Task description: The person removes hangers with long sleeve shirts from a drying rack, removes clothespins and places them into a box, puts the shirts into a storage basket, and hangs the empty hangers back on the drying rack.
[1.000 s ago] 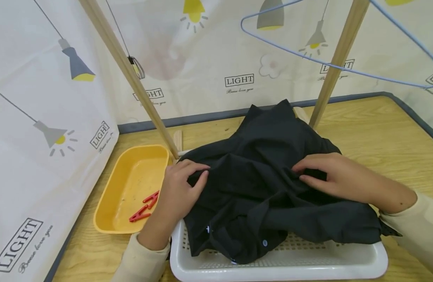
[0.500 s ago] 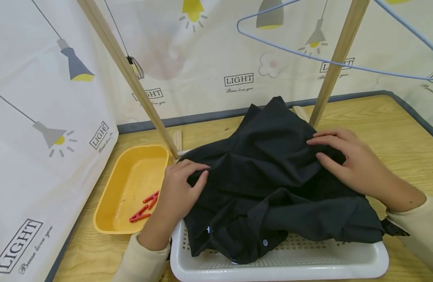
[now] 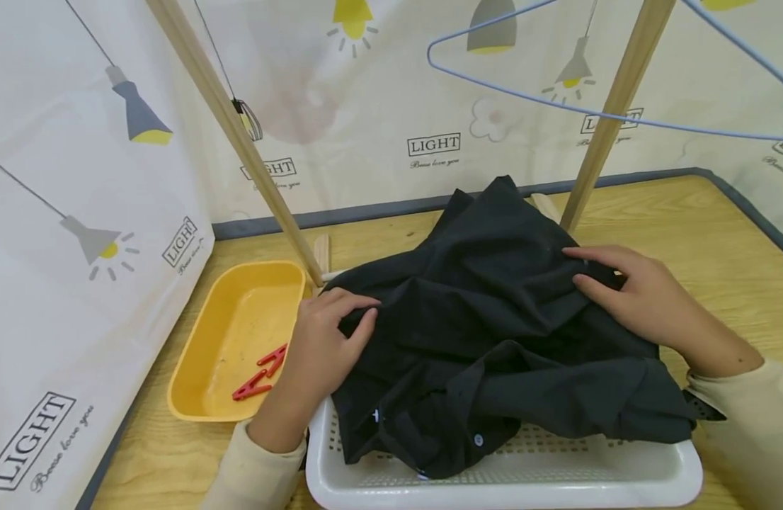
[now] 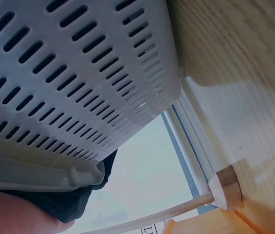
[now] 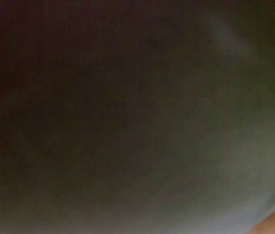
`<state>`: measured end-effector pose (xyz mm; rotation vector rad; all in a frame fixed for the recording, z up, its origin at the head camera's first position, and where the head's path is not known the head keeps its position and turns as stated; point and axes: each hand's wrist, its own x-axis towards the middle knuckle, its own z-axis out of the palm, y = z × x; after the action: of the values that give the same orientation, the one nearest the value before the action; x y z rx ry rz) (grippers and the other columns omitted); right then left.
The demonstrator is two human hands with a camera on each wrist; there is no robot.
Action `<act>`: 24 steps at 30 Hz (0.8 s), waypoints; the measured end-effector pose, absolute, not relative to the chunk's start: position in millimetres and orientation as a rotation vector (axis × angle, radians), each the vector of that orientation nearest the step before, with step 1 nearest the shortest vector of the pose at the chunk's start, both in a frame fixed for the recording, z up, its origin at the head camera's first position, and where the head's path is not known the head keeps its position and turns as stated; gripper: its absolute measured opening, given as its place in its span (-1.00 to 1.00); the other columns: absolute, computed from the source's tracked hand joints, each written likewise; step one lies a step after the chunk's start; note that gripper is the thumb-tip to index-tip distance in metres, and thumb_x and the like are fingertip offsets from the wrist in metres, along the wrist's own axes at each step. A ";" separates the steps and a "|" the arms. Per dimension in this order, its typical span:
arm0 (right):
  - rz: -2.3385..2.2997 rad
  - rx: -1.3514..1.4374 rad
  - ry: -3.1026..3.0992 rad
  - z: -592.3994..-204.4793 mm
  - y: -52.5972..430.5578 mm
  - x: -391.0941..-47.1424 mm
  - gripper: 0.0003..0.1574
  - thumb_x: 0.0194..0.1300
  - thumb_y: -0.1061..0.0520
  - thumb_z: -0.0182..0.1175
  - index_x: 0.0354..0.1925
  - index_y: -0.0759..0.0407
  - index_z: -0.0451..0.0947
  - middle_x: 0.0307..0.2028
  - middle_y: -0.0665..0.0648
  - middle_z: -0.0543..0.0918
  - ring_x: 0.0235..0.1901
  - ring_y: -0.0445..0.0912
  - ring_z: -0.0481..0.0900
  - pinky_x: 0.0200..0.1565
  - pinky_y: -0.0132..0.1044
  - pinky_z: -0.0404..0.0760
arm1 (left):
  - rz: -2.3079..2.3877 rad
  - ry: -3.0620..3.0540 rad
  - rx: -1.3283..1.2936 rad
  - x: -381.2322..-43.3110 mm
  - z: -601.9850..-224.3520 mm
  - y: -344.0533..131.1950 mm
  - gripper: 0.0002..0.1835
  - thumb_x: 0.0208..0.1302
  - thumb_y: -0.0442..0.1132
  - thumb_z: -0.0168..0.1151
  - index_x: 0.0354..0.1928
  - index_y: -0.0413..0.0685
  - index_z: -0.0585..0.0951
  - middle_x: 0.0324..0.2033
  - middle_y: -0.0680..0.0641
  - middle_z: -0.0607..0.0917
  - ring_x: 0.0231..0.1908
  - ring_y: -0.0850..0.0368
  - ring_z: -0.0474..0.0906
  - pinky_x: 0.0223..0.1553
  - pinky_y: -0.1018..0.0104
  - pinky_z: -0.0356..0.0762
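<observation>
A crumpled black shirt point(image 3: 493, 290) with small buttons lies over a white perforated basket point(image 3: 506, 492). My left hand point(image 3: 328, 340) pinches the cloth at the shirt's left side, thumb and index fingertips nearly meeting. At the right, my right hand point(image 3: 640, 297) touches the shirt with thumb and index finger extended and apart. From below, the left wrist view shows the slotted basket wall point(image 4: 69, 73), with black cloth point(image 4: 74, 202) hanging past its rim beside part of the left hand point(image 4: 20, 214). Dark, blurred cloth point(image 5: 127, 107) fills most of the right wrist view.
Left of the basket stands a yellow tub point(image 3: 238, 340) containing red clothespins point(image 3: 258, 379). Two wooden posts point(image 3: 238, 142) rise behind the basket. A blue wire hanger point(image 3: 525, 92) hangs at the upper right, before a lamp-patterned curtain point(image 3: 366, 127).
My right hand has left the shirt's middle fold and moved right and farther back. The shirt's upper peak has shifted slightly left. My left hand has kept its place.
</observation>
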<state>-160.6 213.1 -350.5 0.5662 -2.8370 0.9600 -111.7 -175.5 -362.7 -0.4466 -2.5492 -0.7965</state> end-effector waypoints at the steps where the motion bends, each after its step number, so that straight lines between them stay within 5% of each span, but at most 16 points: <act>1: 0.962 0.544 -2.823 -352.2 213.5 -160.1 -0.51 0.30 -0.05 0.08 0.20 -0.22 0.38 0.19 0.12 0.44 0.10 -0.11 0.39 -0.14 -0.53 0.34 | -0.796 -2.551 -0.450 -111.9 -363.0 -175.4 -0.84 0.17 -0.08 0.23 -0.22 0.13 0.68 -0.33 0.15 0.65 -0.28 0.23 0.52 -0.13 0.23 0.34; 5: 0.947 0.483 -2.735 -358.0 215.3 -160.0 -0.65 0.26 -0.01 0.13 0.04 -0.14 0.53 0.07 0.10 0.55 -0.07 -0.41 0.38 -0.24 -0.72 0.26 | -0.791 -2.558 -0.456 -111.9 -365.0 -175.2 -0.83 0.18 -0.08 0.22 -0.22 0.13 0.68 -0.32 0.15 0.65 -0.26 0.24 0.52 -0.12 0.23 0.33; 11: 0.921 0.440 -2.632 -360.4 213.7 -164.2 -0.80 0.19 0.04 0.22 -0.22 0.08 0.64 -0.06 0.18 0.62 -0.20 -0.42 0.40 -0.24 -0.63 0.27 | -0.765 -2.557 -0.434 -110.2 -364.5 -176.5 -0.84 0.17 -0.08 0.23 -0.23 0.13 0.68 -0.32 0.14 0.65 -0.26 0.23 0.52 -0.12 0.23 0.34; 16: 0.901 0.413 -2.567 -357.1 212.2 -165.2 -0.79 0.20 0.07 0.21 -0.21 0.13 0.64 -0.12 0.16 0.66 -0.25 -0.66 0.27 -0.26 -0.61 0.27 | -0.766 -2.561 -0.427 -110.4 -362.1 -176.7 -0.83 0.17 -0.08 0.22 -0.22 0.13 0.68 -0.32 0.14 0.65 -0.26 0.23 0.53 -0.10 0.22 0.33; 24: 0.844 0.425 -2.457 -353.3 210.4 -160.4 -0.78 0.19 0.15 0.21 -0.16 0.12 0.64 -0.26 0.14 0.68 -0.40 -0.58 0.29 -0.38 -0.50 0.26 | -0.767 -2.563 -0.436 -112.3 -362.5 -175.6 -0.84 0.17 -0.08 0.22 -0.23 0.13 0.68 -0.33 0.14 0.65 -0.26 0.23 0.52 -0.10 0.21 0.34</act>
<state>-160.4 210.4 -353.3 0.4248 -2.4571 0.8443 -112.3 -175.6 -362.5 -0.4357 -2.5631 -0.7669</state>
